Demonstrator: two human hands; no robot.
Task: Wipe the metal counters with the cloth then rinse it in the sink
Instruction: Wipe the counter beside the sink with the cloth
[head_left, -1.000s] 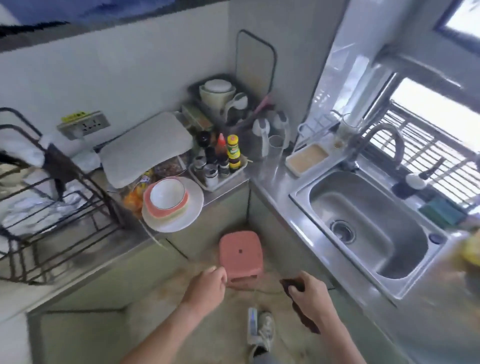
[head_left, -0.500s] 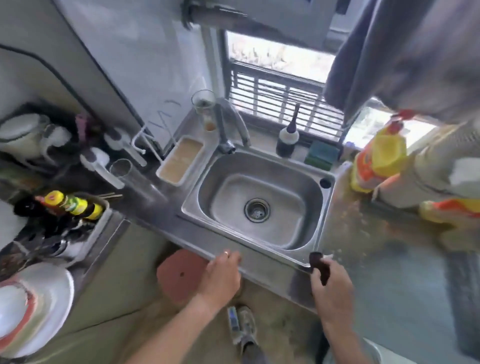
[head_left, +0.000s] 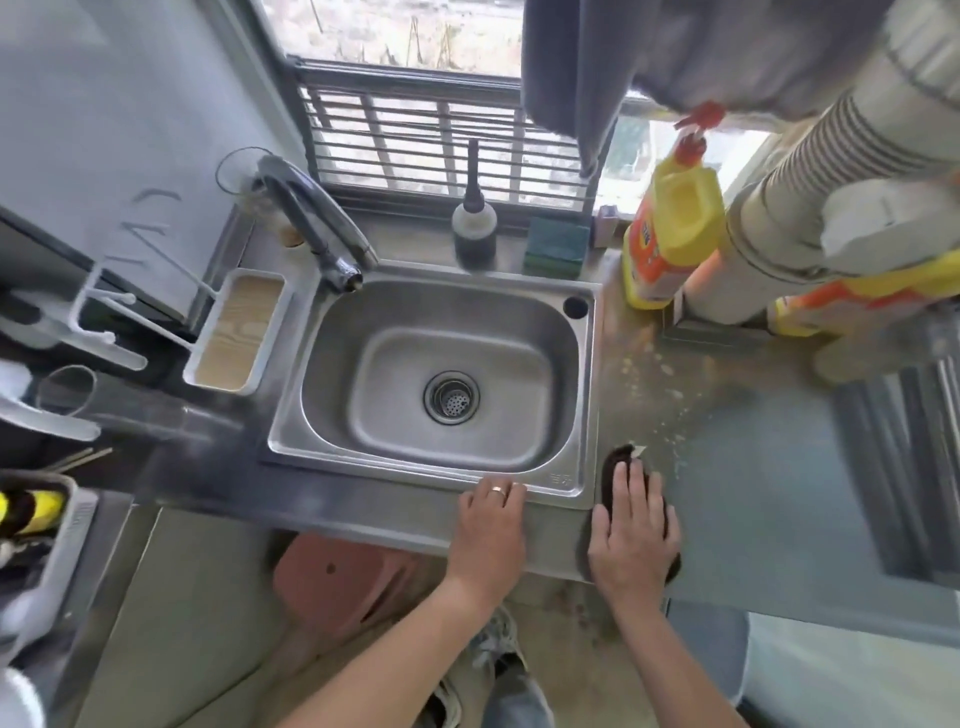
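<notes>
Right hand (head_left: 631, 525) flat, fingers straight, pressing dark cloth (head_left: 618, 460) on metal surface (head_left: 753, 499); cloth's long axis toward 12 o'clock. Left hand (head_left: 491, 525) open-fingered on sink (head_left: 561, 483) rim.

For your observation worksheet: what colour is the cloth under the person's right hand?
Dark brown, almost black: the cloth shows best in the head view, beneath the right hand.

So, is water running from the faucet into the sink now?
No, the faucet shows no stream and the sink basin looks dry around its drain.
</notes>
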